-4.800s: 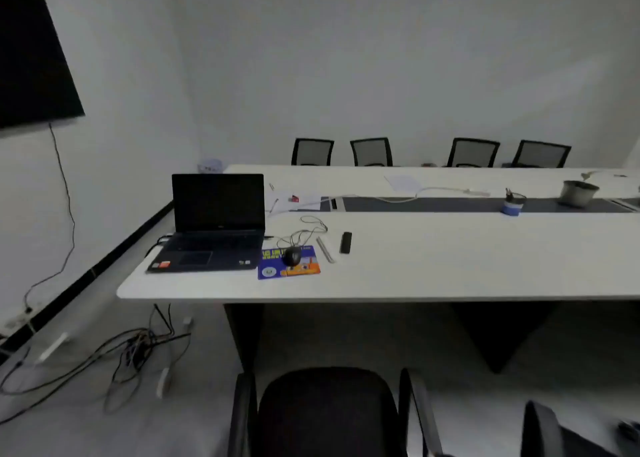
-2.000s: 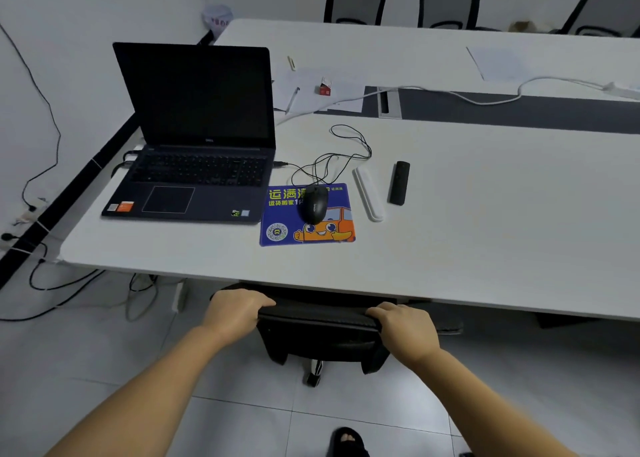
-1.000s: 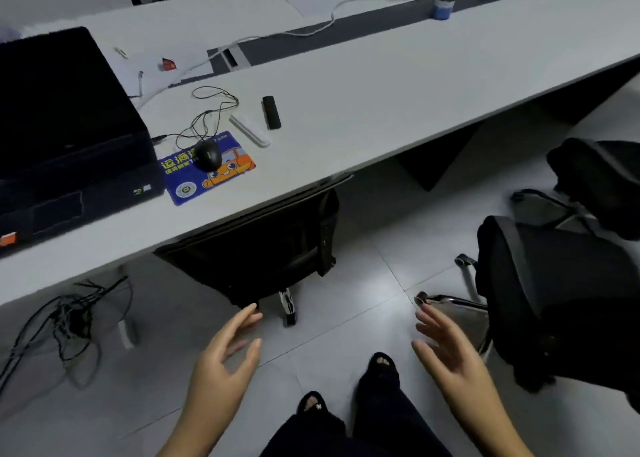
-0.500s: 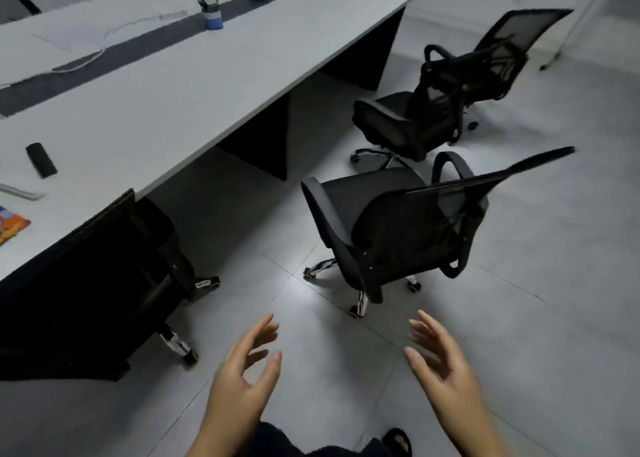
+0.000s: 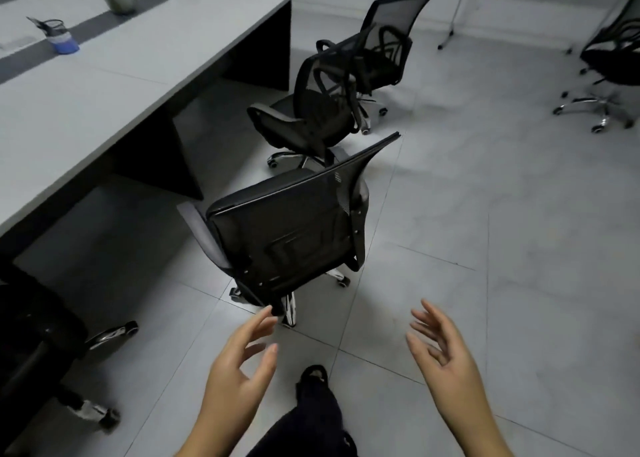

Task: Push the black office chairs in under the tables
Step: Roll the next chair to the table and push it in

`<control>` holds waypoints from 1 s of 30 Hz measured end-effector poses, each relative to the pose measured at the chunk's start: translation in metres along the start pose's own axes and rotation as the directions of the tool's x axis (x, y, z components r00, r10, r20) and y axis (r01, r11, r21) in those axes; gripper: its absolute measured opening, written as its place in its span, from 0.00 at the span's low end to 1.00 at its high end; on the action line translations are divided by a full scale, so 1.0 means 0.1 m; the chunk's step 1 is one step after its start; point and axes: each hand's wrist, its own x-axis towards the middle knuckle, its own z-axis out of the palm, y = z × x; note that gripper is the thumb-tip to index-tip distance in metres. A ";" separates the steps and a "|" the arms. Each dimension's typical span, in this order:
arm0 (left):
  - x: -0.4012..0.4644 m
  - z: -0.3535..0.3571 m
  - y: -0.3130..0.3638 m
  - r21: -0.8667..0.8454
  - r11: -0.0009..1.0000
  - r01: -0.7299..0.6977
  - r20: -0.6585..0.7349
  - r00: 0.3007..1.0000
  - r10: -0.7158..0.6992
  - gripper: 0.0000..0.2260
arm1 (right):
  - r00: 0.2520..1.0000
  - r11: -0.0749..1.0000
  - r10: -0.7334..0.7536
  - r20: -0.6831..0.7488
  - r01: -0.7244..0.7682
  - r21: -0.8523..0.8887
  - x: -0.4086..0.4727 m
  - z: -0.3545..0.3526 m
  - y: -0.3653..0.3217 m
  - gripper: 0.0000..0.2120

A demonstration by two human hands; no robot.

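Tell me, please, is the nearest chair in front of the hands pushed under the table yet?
Not yet: the chair stands on open floor, clear of the table.

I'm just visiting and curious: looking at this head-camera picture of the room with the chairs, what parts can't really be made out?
- Chair at the left edge: cut off by the frame and very dark; how far it sits under the table is unclear.
- Nearest chair: its backrest hides the seat and most of the wheel base.
- Chair at the right edge: cropped by the frame.
- Blue cup: contents too small to identify.
- Left hand and right hand: open, empty; forearms cut off below.
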 end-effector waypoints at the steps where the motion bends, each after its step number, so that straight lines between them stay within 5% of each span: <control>1: 0.09 0.06 0.05 0.007 1.000 -0.012 -0.006 1.000 0.012 0.26 | 1.000 1.000 -0.007 0.000 0.007 0.000 0.09 -0.05 -0.02 0.21; 8: 0.91 0.32 0.38 0.051 0.992 -0.113 -0.155 0.981 0.120 0.28 | 0.991 0.989 -0.129 0.038 0.131 -0.063 1.10 -0.23 -0.27 0.22; 12: 1.47 0.35 0.60 0.105 0.973 -0.203 -0.247 0.943 0.224 0.21 | 0.973 0.971 -0.212 0.090 0.220 -0.097 1.77 -0.25 -0.55 0.21; 16: 1.96 0.24 0.57 0.396 0.898 -0.193 -0.136 0.955 0.265 0.20 | 0.907 0.873 -0.366 0.208 0.412 -0.261 2.45 -0.15 -0.84 0.22; 21: 2.35 0.14 0.35 0.814 0.557 -0.165 0.011 0.963 0.269 0.20 | 0.653 0.453 -0.414 0.635 0.752 -0.478 3.32 0.15 -1.04 0.24; 26: 2.54 0.14 0.25 0.897 0.440 -0.036 -0.093 0.959 0.268 0.25 | 0.300 0.024 -0.477 0.826 0.944 -0.329 3.98 0.43 -0.92 0.33; 30: 2.57 0.25 0.21 0.891 0.440 0.109 -0.235 0.941 0.243 0.33 | 0.141 -0.111 -0.497 0.856 0.968 -0.224 4.37 0.55 -0.92 0.32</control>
